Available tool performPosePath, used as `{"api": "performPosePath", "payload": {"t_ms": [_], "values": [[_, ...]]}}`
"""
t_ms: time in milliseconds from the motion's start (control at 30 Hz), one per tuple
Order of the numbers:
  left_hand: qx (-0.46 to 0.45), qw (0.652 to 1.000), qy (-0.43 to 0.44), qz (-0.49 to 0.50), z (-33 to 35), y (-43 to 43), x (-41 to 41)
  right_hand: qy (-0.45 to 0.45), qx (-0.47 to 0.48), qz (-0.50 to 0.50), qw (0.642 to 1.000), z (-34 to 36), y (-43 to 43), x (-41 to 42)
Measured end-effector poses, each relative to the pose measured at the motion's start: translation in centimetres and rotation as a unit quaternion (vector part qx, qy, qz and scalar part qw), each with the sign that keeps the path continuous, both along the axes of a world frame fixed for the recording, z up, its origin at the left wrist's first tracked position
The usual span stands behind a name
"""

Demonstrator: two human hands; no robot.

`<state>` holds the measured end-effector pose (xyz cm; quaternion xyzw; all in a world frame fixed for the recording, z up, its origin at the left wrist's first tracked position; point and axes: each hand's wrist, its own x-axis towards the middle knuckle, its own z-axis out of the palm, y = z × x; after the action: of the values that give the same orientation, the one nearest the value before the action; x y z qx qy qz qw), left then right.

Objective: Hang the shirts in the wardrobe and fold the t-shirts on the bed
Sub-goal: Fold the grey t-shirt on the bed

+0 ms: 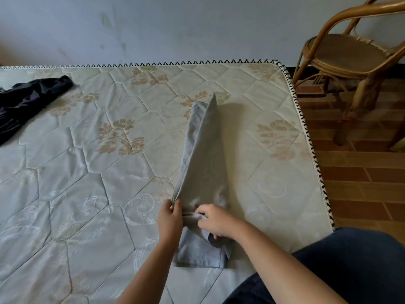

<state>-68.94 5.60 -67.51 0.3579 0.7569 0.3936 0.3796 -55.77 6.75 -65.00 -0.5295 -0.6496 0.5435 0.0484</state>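
Grey t-shirt (203, 150), as I saw it through the head camera: it lay as a long narrow strip on the quilted mattress (87, 172) near the right edge, the far end tapering toward the wall. The left hand (170, 218) pinched the strip's left edge between curled thumb and fingers, and the right hand (215, 220), just beside it, gripped the fold with curled fingers. A dark garment (26, 99) lay well apart at far left.
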Motion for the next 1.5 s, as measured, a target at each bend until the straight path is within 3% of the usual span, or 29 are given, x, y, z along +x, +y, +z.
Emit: {"api": "performPosePath", "payload": {"t_ms": [133, 267, 467, 667, 733, 867, 1000, 1167, 1300, 1500], "values": [[-0.13, 0.991, -0.024, -0.023, -3.2, 0.2, -1.7, -0.038, 0.004, 0.024, 0.999, -0.7, -1.0, -1.0], [-0.19, 0.976, -0.083, -0.061, -3.4, 0.5, -2.1, -0.031, -0.005, 0.019, 0.999, -0.9, -1.2, -0.4], [-0.215, 0.967, -0.115, -0.066, -2.6, -0.2, -3.2, 0.037, -0.075, -0.109, 0.991, -2.0, -1.0, 0.1], [-0.262, 0.949, -0.103, -0.145, -1.9, -1.5, -3.6, -0.155, 0.062, -0.219, 0.961, -3.6, -1.9, 3.3], [-0.264, 0.946, -0.09, -0.164, -1.9, -1.8, -3.9, -0.167, 0.033, -0.234, 0.957, -4.1, -2.4, 4.0], [-0.24, 0.954, -0.101, -0.151, -2.4, -2.5, -4.7, -0.091, -0.058, -0.242, 0.964, -5.3, -3.1, 4.0], [-0.218, 0.953, 0.042, -0.207, -2.9, -2.9, -5.4, -0.091, -0.064, -0.214, 0.97, -6.0, -3.7, 3.4], [-0.203, 0.913, 0.195, -0.296, -3.3, -3.4, -6.0, -0.117, -0.085, -0.155, 0.977, -5.6, -4.2, 3.4], [-0.194, 0.892, 0.251, -0.322, -3.2, -3.4, -6.5, -0.179, -0.021, -0.092, 0.979, -5.5, -5.0, 3.6], [-0.181, 0.932, 0.187, -0.251, -3.0, -4.3, -6.6, -0.25, 0.271, 0.085, 0.926, -2.9, -5.3, 2.4]]}}
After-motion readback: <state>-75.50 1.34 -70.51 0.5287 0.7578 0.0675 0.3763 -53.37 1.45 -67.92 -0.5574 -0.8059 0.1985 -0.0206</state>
